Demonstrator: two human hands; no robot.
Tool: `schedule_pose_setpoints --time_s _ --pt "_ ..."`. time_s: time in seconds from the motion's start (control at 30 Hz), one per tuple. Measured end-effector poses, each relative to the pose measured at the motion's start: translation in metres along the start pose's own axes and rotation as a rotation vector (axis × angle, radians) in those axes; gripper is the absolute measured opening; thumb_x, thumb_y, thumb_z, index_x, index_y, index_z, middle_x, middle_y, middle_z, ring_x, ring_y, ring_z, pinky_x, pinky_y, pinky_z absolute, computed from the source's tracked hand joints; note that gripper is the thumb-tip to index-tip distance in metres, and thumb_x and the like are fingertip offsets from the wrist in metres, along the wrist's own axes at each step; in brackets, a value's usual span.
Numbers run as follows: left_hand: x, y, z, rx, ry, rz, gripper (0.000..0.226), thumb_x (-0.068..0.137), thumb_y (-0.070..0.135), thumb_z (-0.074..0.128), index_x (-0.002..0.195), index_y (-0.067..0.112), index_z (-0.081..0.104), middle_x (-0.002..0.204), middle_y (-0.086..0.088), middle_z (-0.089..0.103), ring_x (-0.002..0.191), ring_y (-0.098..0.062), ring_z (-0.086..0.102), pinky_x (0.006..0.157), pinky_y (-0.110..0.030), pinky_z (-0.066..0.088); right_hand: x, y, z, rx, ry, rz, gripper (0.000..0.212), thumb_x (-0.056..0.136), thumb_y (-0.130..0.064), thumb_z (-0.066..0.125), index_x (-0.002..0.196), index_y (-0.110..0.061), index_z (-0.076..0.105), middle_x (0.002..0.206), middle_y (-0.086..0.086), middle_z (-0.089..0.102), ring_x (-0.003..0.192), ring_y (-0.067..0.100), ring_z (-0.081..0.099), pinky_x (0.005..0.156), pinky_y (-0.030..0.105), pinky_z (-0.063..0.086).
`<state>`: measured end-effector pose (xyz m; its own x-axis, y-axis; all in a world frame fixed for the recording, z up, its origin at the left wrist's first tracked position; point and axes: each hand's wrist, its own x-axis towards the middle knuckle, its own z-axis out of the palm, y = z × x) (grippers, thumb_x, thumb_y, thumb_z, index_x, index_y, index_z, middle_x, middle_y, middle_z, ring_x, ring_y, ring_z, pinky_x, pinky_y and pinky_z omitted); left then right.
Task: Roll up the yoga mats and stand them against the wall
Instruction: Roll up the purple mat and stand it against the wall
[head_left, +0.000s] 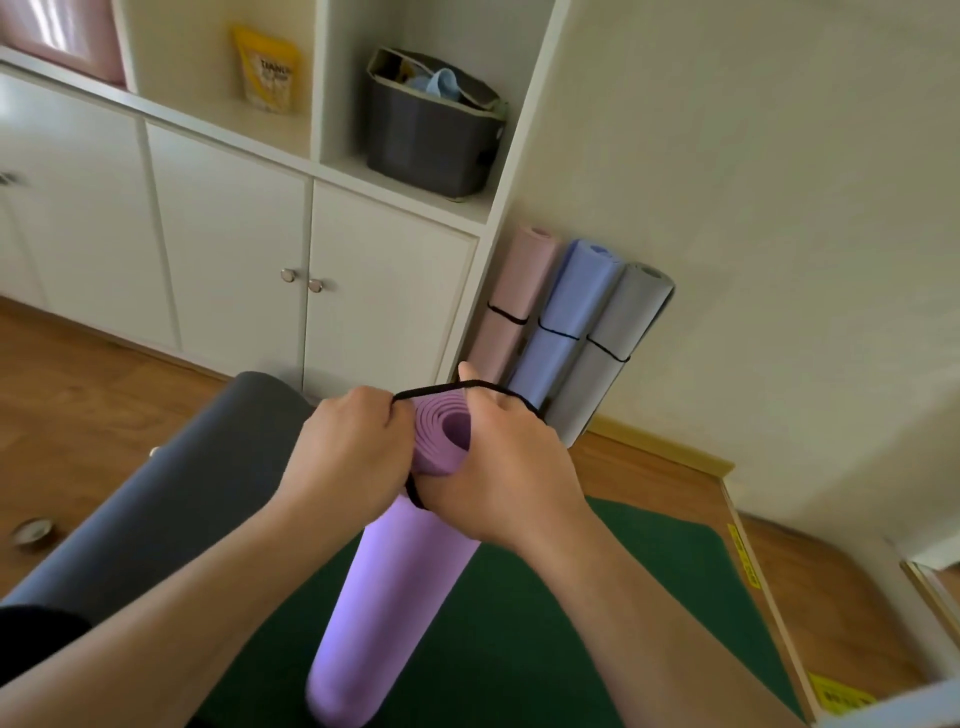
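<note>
Stretching a black strap (457, 387) over the purple mat (395, 582) top, left hand (348, 457) and right hand (498, 467) fingers pinched it, probably so the roll stayed tight before joining three strapped mats (566, 322) at the wall (779, 208).
</note>
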<state>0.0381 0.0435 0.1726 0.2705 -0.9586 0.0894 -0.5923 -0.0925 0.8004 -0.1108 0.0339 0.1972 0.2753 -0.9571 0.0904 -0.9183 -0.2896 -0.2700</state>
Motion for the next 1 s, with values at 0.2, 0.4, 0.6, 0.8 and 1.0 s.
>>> schedule_pose_setpoints --time_s 0.2,0.4,0.6,0.8,1.0 --pt "0.025 -0.033 0.008 -0.366 -0.027 -0.184 0.028 0.099 0.008 0.052 0.084 0.006 0.076 0.068 -0.008 0.076 0.063 -0.034 0.075 0.072 -0.052 0.065 -0.013 0.001 0.003 0.169 0.073 0.093 0.107 0.063 -0.084 0.079 0.148 -0.033 0.04 0.13 -0.014 0.056 0.118 0.012 0.057 0.086 0.026 0.051" --pt "0.049 -0.051 0.008 -0.455 -0.129 -0.267 0.017 0.099 0.008 0.068 0.088 -0.001 0.077 0.074 -0.018 0.076 0.064 -0.034 0.073 0.074 -0.054 0.066 -0.023 0.014 -0.011 0.577 -0.042 0.138 0.038 0.086 -0.07 0.07 0.108 -0.038 0.071 0.102 -0.023 0.074 0.093 -0.004 0.068 0.08 0.024 0.054" --pt "0.054 -0.056 0.015 -0.415 -0.255 -0.261 0.015 0.092 -0.002 0.065 0.086 -0.015 0.07 0.082 -0.031 0.072 0.064 -0.039 0.067 0.058 -0.038 0.062 0.001 0.042 -0.009 0.723 -0.232 0.313 0.063 0.101 -0.078 0.034 0.109 -0.036 0.08 0.116 -0.016 0.076 0.122 0.012 0.063 0.106 0.041 0.045" --pt "0.048 -0.073 0.03 -0.157 -0.375 -0.253 0.025 0.09 -0.004 0.044 0.089 -0.015 0.066 0.069 -0.025 0.07 0.054 -0.029 0.06 0.053 -0.034 0.055 0.012 0.07 0.032 0.988 -0.399 0.522 0.039 0.11 -0.043 0.045 0.103 -0.018 0.074 0.101 0.007 0.07 0.082 0.024 0.068 0.069 0.041 0.06" --pt "0.043 -0.109 0.042 0.241 -0.58 -0.265 0.028 0.094 -0.009 0.041 0.089 0.001 0.067 0.065 -0.012 0.075 0.059 -0.026 0.076 0.055 -0.035 0.062 -0.006 0.079 0.108 1.015 -0.437 0.56 0.041 0.11 -0.039 0.039 0.12 -0.018 0.072 0.119 0.012 0.071 0.074 0.025 0.069 0.067 0.041 0.06"
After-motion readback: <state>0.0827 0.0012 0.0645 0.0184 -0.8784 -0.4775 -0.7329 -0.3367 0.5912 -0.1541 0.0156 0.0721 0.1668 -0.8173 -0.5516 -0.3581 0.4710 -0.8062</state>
